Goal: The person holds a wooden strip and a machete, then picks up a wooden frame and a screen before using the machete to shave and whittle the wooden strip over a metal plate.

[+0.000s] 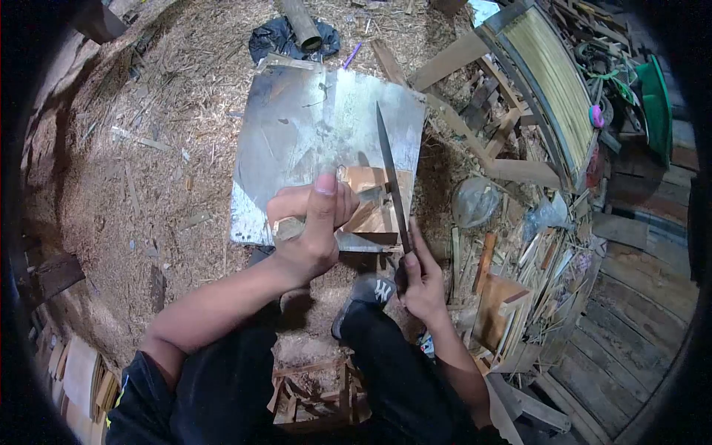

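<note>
My left hand (315,222) is closed in a fist around a wood-handled tool, thumb raised along the top. The handle's pale end (288,228) sticks out on the near side, and its metal part (373,193) points right. In my right hand (423,288) is a long dark tapered file (389,159), gripped at its near end with the tip pointing away from me. It crosses close by the metal part of the other tool. Under both tools, a light brown wood block (380,216) lies on a grey, paint-worn board (274,141).
Wood shavings (178,111) cover the ground. A black plastic bag (271,37) and a round post (300,26) lie beyond the board. To the right are a slatted wooden frame (552,89), a clear plastic bag (476,202) and piled offcuts (504,311). My shoe (363,293) is near the board.
</note>
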`<state>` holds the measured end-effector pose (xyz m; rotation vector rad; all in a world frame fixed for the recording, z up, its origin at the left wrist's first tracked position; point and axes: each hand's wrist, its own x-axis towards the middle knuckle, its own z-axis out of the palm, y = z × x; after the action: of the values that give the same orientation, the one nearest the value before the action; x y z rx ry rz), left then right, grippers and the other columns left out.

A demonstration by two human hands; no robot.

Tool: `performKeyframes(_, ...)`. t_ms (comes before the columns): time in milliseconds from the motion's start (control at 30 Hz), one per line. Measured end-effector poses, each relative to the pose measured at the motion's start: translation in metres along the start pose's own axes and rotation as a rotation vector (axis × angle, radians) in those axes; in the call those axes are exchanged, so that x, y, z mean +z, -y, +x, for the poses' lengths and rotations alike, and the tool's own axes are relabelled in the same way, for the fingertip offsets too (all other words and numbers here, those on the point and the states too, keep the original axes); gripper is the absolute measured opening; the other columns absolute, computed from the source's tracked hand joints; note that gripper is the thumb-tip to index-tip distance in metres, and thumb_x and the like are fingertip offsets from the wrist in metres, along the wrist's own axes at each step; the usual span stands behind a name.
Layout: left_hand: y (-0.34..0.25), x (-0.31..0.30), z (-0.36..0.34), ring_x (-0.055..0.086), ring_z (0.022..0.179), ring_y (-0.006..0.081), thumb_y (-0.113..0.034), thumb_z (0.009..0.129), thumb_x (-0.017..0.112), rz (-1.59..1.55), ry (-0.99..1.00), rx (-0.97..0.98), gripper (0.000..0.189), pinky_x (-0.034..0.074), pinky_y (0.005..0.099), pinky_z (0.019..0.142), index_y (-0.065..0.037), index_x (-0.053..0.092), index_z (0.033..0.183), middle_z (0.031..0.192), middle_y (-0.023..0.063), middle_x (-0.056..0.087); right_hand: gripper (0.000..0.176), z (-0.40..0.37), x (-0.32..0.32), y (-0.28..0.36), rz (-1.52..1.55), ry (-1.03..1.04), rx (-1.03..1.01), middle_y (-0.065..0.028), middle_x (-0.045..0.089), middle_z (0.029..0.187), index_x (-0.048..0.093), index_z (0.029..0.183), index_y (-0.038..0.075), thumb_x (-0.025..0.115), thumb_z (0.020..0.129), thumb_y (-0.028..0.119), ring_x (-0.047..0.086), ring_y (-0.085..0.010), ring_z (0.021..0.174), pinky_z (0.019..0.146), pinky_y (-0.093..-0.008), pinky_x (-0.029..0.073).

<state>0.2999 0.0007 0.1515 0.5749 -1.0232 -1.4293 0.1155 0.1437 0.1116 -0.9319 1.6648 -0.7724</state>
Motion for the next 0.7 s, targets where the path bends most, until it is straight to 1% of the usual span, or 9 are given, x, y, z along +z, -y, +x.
performKeyframes(100, -0.004, -0.001, 0.002, 0.027, 0.046, 0.0146, -0.019, 0.109, 0.034, 0.044, 0.010, -0.077, 0.055, 0.029, 0.0333, 0.051, -0.005, 0.032, 0.056, 0.050, 0.0023, 0.030, 0.059, 0.000, 0.006, 0.000, 0.095, -0.074, -0.049, -0.0195, 0.056, 0.138, 0.031, 0.153, 0.005, 0.055, 0.101, 0.023, 0.053, -0.0203, 0.127, 0.109, -0.0314, 0.035)
performKeyframes(200, 0.001, -0.001, 0.005, 0.033, 0.049, 0.0089, -0.012, 0.106, 0.041, -0.055, -0.019, -0.066, 0.051, 0.028, 0.0288, 0.048, 0.000, 0.040, 0.057, 0.053, 0.0012, 0.041, 0.033, 0.000, 0.017, -0.001, -0.305, -0.229, -0.145, -0.0012, 0.059, 0.066, 0.057, 0.122, 0.004, 0.068, 0.092, 0.015, 0.058, -0.0125, 0.056, 0.055, -0.0265, 0.045)
performKeyframes(233, 0.001, 0.000, 0.007, 0.033, 0.049, 0.0089, -0.012, 0.106, 0.041, -0.054, -0.016, -0.069, 0.051, 0.028, 0.0288, 0.048, 0.000, 0.040, 0.057, 0.053, 0.0012, 0.041, 0.021, 0.004, 0.015, 0.002, -0.421, -0.174, 0.004, -0.0015, 0.063, 0.069, 0.061, 0.099, 0.000, 0.073, 0.088, 0.012, 0.060, -0.0133, 0.063, 0.062, -0.0277, 0.048)
performKeyframes(333, 0.002, 0.008, 0.013, 0.035, 0.050, 0.0070, -0.013, 0.106, 0.044, 0.088, 0.061, -0.038, 0.047, 0.028, 0.0282, 0.047, 0.002, 0.047, 0.061, 0.054, -0.0001, 0.043, 0.022, 0.002, 0.013, -0.004, -0.059, -0.069, 0.083, -0.0104, 0.070, 0.076, 0.066, 0.096, -0.003, 0.074, 0.086, 0.016, 0.064, -0.0122, 0.071, 0.066, -0.0317, 0.050)
performKeyframes(400, 0.002, 0.014, 0.018, 0.035, 0.051, 0.0061, -0.012, 0.105, 0.046, 0.199, 0.067, -0.010, 0.046, 0.028, 0.0284, 0.046, 0.002, 0.051, 0.062, 0.055, -0.0011, 0.043, 0.017, -0.008, 0.008, 0.004, 0.118, -0.037, 0.145, -0.0111, 0.069, 0.074, 0.067, 0.090, -0.002, 0.072, 0.086, 0.014, 0.062, -0.0119, 0.069, 0.065, -0.0298, 0.049)
performKeyframes(467, -0.001, 0.021, 0.019, 0.032, 0.049, 0.0095, -0.014, 0.106, 0.042, 0.204, 0.054, -0.040, 0.048, 0.028, 0.0302, 0.048, -0.001, 0.044, 0.060, 0.053, 0.0000, 0.038, 0.014, -0.013, 0.007, 0.018, -0.139, -0.161, 0.082, -0.0100, 0.068, 0.073, 0.067, 0.090, -0.003, 0.069, 0.087, 0.011, 0.060, -0.0107, 0.068, 0.063, -0.0297, 0.048)
performKeyframes(500, -0.003, 0.026, 0.020, 0.029, 0.047, 0.0128, -0.017, 0.108, 0.039, 0.203, 0.025, -0.063, 0.050, 0.028, 0.0320, 0.050, -0.004, 0.038, 0.059, 0.051, 0.0012, 0.033, 0.013, -0.010, 0.008, 0.029, -0.161, -0.237, -0.043, -0.0087, 0.065, 0.068, 0.066, 0.088, -0.003, 0.068, 0.086, 0.009, 0.058, -0.0095, 0.063, 0.059, -0.0299, 0.046)
performKeyframes(600, -0.005, 0.031, 0.019, 0.029, 0.047, 0.0125, -0.017, 0.108, 0.038, 0.170, 0.011, -0.096, 0.050, 0.028, 0.0318, 0.050, -0.006, 0.038, 0.059, 0.051, 0.0012, 0.033, 0.013, -0.008, 0.002, 0.030, -0.137, -0.214, -0.061, -0.0095, 0.062, 0.063, 0.064, 0.085, -0.003, 0.068, 0.085, 0.009, 0.058, -0.0100, 0.058, 0.056, -0.0307, 0.046)
performKeyframes(700, -0.001, 0.029, 0.017, 0.028, 0.046, 0.0128, -0.018, 0.108, 0.037, 0.164, 0.062, -0.078, 0.050, 0.028, 0.0318, 0.050, -0.007, 0.037, 0.059, 0.051, 0.0016, 0.032, 0.014, -0.014, 0.003, 0.044, -0.113, -0.309, -0.290, -0.0125, 0.059, 0.060, 0.061, 0.081, -0.003, 0.069, 0.083, 0.008, 0.060, -0.0160, 0.052, 0.054, -0.0312, 0.046)
